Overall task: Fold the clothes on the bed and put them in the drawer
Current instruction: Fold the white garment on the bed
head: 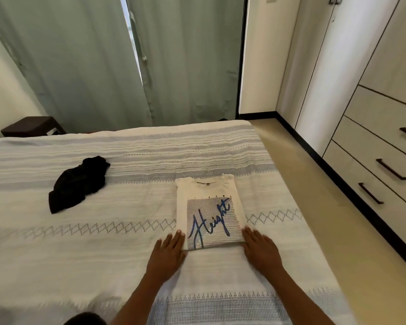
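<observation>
Ahead of you hang pale green curtains (80,57); to your right stands a white wardrobe (373,73); a dark stool (32,126) sits far left on beige floor (314,207).

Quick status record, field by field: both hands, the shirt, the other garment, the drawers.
left hand: left hand flat, fingers straight, at the near left corner of the white T-shirt
right hand: right hand flat, at the shirt's near right corner
white T-shirt: folded into a rectangle, print up, on the bed
black garment: black garment crumpled, unfolded, apart to the left
drawers: drawers to the right, all closed
done so far: one item folded, none stowed
</observation>
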`<move>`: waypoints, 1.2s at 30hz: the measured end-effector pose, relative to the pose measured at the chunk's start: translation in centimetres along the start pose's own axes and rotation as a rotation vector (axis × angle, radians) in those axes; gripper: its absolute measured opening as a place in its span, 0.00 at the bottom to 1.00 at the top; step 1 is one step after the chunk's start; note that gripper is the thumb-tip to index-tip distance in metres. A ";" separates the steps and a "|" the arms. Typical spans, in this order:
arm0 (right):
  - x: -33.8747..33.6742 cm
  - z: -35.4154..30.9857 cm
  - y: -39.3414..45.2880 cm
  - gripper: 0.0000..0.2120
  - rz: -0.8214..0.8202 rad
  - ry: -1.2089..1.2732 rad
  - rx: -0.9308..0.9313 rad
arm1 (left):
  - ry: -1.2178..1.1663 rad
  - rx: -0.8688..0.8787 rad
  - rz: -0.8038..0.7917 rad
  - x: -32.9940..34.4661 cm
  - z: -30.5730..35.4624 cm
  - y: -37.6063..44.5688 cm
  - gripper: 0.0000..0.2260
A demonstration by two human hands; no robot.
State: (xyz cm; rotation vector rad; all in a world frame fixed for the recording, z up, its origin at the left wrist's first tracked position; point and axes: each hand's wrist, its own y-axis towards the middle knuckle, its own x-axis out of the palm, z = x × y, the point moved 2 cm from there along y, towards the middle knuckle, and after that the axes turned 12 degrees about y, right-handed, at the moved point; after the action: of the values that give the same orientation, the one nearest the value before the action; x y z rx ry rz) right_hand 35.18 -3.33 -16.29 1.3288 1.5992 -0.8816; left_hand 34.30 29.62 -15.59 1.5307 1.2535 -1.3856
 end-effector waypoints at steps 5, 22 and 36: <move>-0.8 -0.6 0.2 0.32 0.042 -0.002 -0.006 | 0.060 -0.047 0.008 -1.1 1.0 0.4 0.20; -3.4 -1.1 0.2 0.14 0.449 0.583 0.139 | -0.833 -0.225 0.315 -4.8 -0.2 0.2 0.13; -19.4 -8.0 -1.2 0.07 0.559 1.091 -0.105 | -1.345 -0.336 0.639 -20.6 -1.2 -3.9 0.12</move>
State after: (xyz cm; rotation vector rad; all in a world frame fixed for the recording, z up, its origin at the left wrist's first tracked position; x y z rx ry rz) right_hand 33.95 -3.68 4.63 2.2009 1.7899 0.3685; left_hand 31.85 27.83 5.24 0.4029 0.0951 -1.2278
